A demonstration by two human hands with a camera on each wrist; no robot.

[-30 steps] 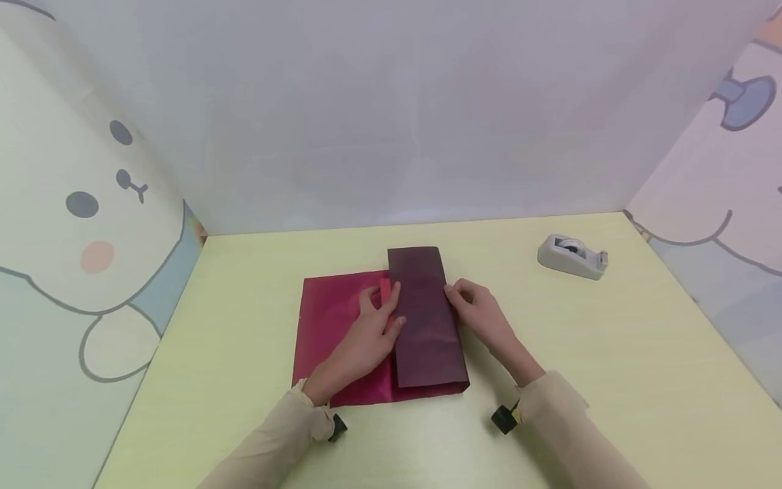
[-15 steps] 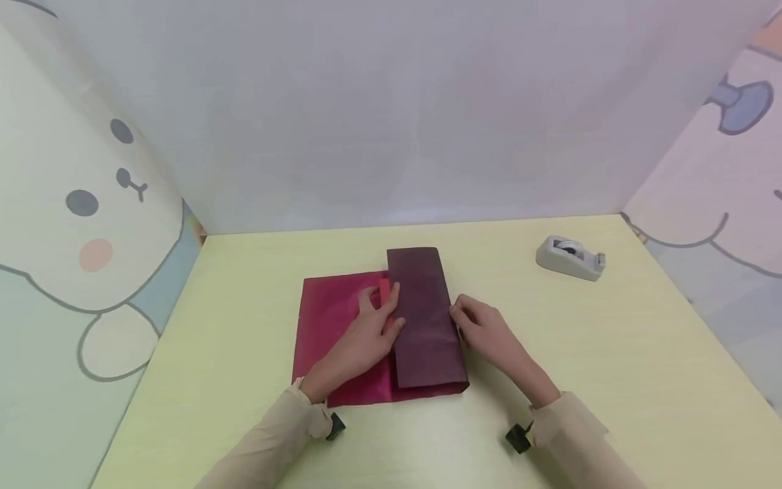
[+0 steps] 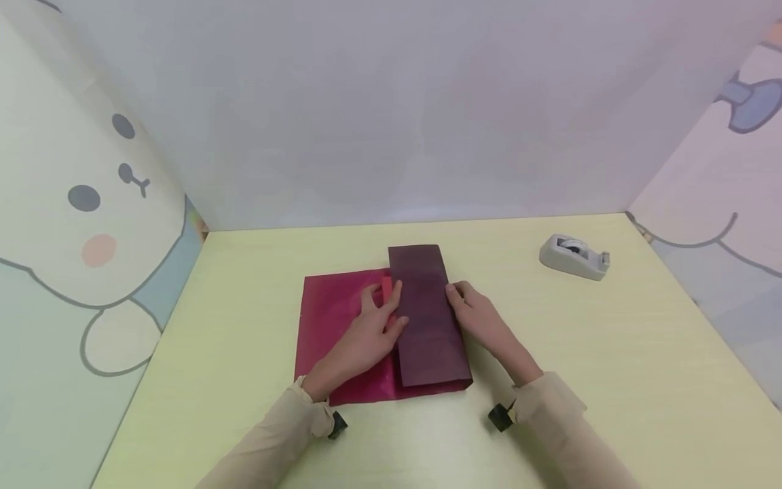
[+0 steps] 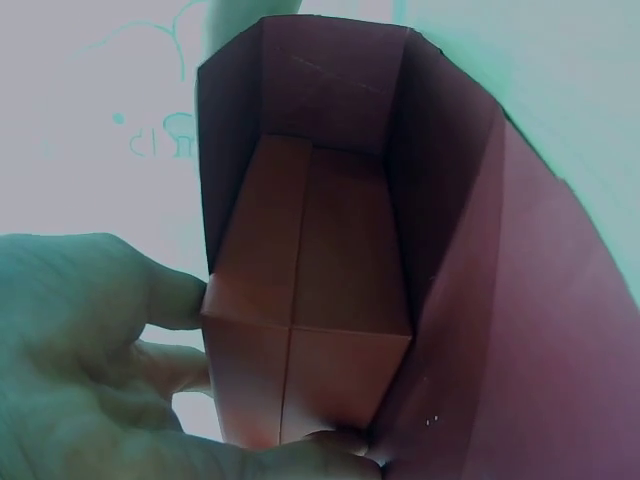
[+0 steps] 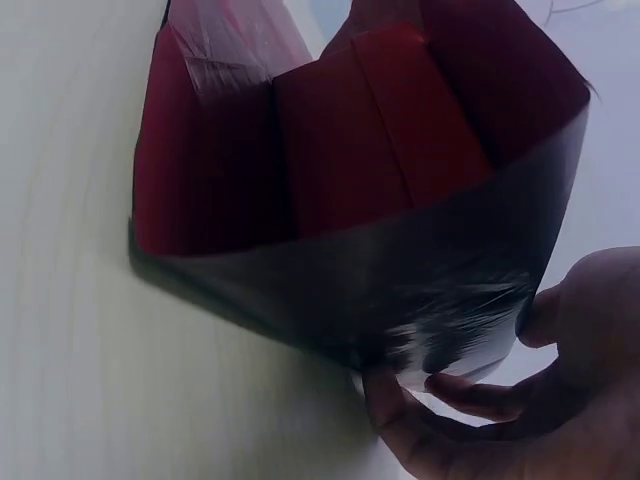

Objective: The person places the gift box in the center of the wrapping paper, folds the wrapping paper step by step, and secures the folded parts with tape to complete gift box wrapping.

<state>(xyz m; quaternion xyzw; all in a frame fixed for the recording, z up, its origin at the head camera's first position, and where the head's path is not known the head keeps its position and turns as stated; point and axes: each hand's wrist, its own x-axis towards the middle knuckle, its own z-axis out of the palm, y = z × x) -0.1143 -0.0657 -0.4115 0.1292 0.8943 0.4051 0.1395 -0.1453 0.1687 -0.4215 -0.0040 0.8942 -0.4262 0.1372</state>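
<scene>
A sheet of wrapping paper (image 3: 427, 312), dark purple outside and magenta inside, lies folded over a red box (image 3: 387, 288). Most of the box is hidden under the flap in the head view; the left wrist view looks into the open end, where the box (image 4: 300, 270) sits between paper walls. My left hand (image 3: 362, 341) holds the box, with fingertips at the flap's left edge. On the other side, my right hand (image 3: 479, 318) pinches the paper along its right fold. The right wrist view has its fingertips (image 5: 385, 395) at the paper's lower crease.
A grey tape dispenser (image 3: 573, 257) stands at the back right of the pale yellow table (image 3: 611, 353). The magenta half of the sheet spreads flat to the left, under the left forearm. A white wall (image 3: 415, 136) rises behind the table, with printed panels at both sides.
My right hand slid down the paper's right fold toward the table's front, then came back up it. The left hand stayed in place on the box and flap.
</scene>
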